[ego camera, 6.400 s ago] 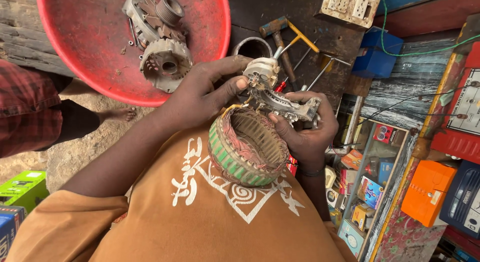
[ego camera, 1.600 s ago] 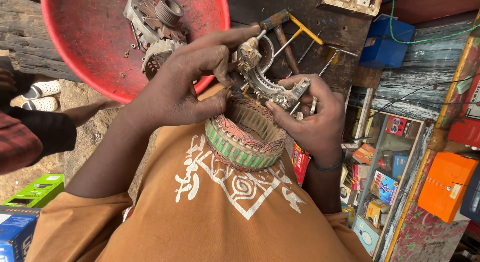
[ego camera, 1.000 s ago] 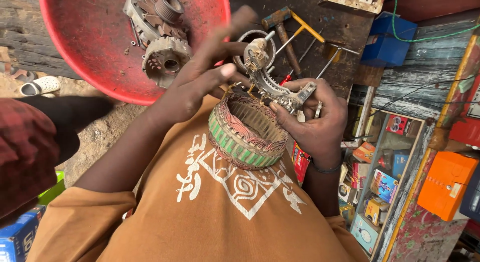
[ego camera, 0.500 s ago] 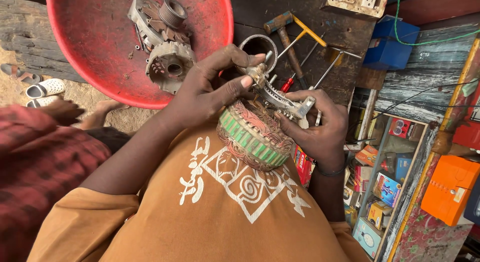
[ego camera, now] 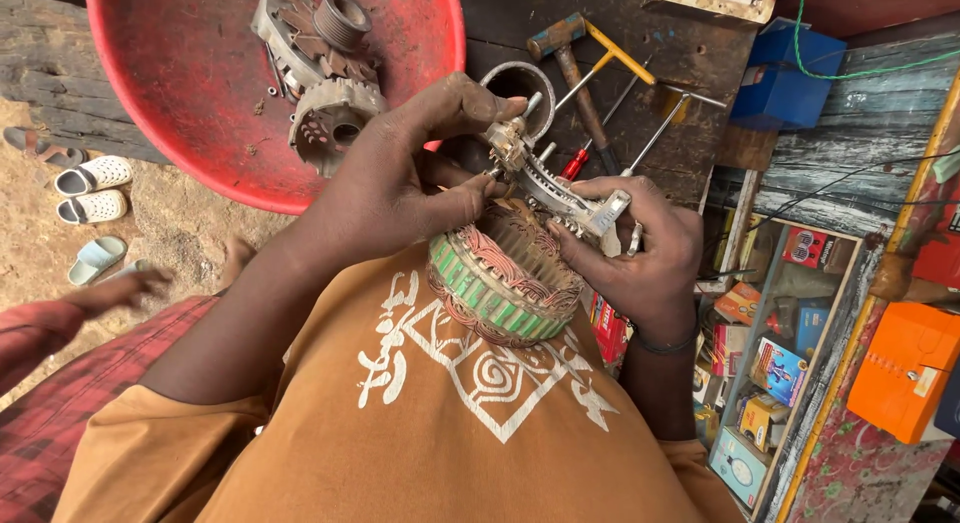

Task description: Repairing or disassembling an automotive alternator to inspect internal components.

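Hands: both were up at the chest, close together over one workpiece, well near of the bench.
Left hand (ego camera: 400,188): it was curled over the top, thumb and fingertips pinched on the small metal fitting (ego camera: 508,143) at the far end of the rectifier bracket (ego camera: 565,198).
Right hand (ego camera: 640,253): it was clamped on the right end of that bracket, fingers wrapped under it.
Stator ring (ego camera: 500,288): green-banded, with copper windings, it sat against the orange shirt (ego camera: 440,423), just under the bracket and touching it.
Doing it well: probably best to let the right hand steady the bracket while the left worked only the fitting, sparing the windings any pull.
Risk: small parts could drop into the lap.
Bench: a red basin (ego camera: 200,93) held housing pieces; a hammer (ego camera: 570,58) lay far right.
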